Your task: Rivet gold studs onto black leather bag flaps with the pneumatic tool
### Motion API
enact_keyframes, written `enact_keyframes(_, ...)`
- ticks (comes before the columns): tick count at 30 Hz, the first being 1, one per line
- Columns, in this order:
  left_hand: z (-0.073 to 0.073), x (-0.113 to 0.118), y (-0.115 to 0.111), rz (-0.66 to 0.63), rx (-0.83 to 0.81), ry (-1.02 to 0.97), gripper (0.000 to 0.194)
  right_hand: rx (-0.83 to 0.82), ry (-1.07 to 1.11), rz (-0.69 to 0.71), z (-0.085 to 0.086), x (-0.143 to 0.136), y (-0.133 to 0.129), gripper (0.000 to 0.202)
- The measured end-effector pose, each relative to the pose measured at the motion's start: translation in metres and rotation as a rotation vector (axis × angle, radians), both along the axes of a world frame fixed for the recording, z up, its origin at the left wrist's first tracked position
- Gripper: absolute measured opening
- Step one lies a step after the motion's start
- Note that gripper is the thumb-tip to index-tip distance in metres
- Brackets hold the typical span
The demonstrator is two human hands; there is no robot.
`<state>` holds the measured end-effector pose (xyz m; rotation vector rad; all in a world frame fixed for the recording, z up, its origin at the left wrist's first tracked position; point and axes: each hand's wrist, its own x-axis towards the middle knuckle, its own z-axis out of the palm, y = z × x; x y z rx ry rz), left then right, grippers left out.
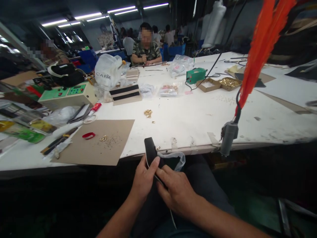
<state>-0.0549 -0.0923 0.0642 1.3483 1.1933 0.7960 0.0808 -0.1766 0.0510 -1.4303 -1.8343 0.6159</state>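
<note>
Both hands hold a black leather-like strip (150, 149) with a pale edge, at the table's front edge and above my lap. My left hand (144, 177) wraps it from the left, thumb lying on top. From the right, my right hand (174, 186) closes on its lower part, fingertips beside the left thumb. A small gold metal fitting (158, 148) shows at the strip's right side. The strip's lower part is hidden by my fingers. Farther up on the white table (183, 115) lie a small pile of gold hardware (148, 113) and one single gold piece (153, 122).
At left, a brown board (99, 153) carries a red ring-shaped item (88, 136), gold pieces and dark bits. A grey tool (229, 138) hangs on an orange strip at right. Farther back are a green box (196, 76), plastic bags and a seated person (146, 49).
</note>
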Motion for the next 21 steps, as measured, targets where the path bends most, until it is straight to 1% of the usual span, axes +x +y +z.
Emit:
enact_keyframes(1, 0.005, 0.0, -0.003, 0.049, -0.074, -0.049, 0.057, 0.0, -0.02, 0.039, 0.008, -0.002, -0.005, 0.043)
enact_keyframes(3, 0.015, 0.001, -0.006, 0.131, -0.19, -0.162, 0.056, 0.042, 0.036, 0.116, 0.028, 0.001, -0.012, 0.046)
enact_keyframes(4, 0.019, 0.003, -0.006, 0.149, -0.224, -0.225, 0.055, 0.092, 0.097, 0.135, 0.04, 0.006, -0.014, 0.042)
enact_keyframes(5, 0.023, 0.004, -0.006, 0.15, -0.244, -0.289, 0.054, 0.162, 0.16, 0.123, 0.051, 0.014, -0.014, 0.035)
enact_keyframes(7, 0.03, 0.008, -0.006, 0.116, -0.265, -0.411, 0.051, 0.324, 0.228, 0.008, 0.071, 0.034, -0.008, 0.025)
enact_keyframes(8, 0.033, 0.01, -0.006, 0.089, -0.275, -0.458, 0.049, 0.373, 0.223, -0.068, 0.078, 0.046, -0.003, 0.024)
enact_keyframes(9, 0.035, 0.012, -0.006, 0.056, -0.286, -0.493, 0.048, 0.387, 0.201, -0.136, 0.083, 0.058, 0.004, 0.022)
enact_keyframes(11, 0.039, 0.015, -0.007, -0.002, -0.31, -0.54, 0.046, 0.333, 0.149, -0.207, 0.084, 0.078, 0.02, 0.022)
enact_keyframes(14, 0.042, 0.02, -0.01, -0.053, -0.348, -0.598, 0.044, 0.187, 0.151, -0.19, 0.072, 0.09, 0.038, 0.024)
enact_keyframes(16, 0.043, 0.022, -0.012, -0.07, -0.379, -0.636, 0.043, 0.156, 0.194, -0.197, 0.06, 0.086, 0.043, 0.021)
enact_keyframes(18, 0.043, 0.023, -0.013, -0.07, -0.402, -0.671, 0.042, 0.16, 0.253, -0.243, 0.051, 0.079, 0.044, 0.013)
enact_keyframes(20, 0.042, 0.024, -0.014, -0.066, -0.424, -0.692, 0.041, 0.161, 0.309, -0.28, 0.045, 0.073, 0.043, 0.007)
enact_keyframes(21, 0.042, 0.024, -0.013, -0.066, -0.435, -0.696, 0.04, 0.16, 0.332, -0.283, 0.043, 0.071, 0.042, 0.007)
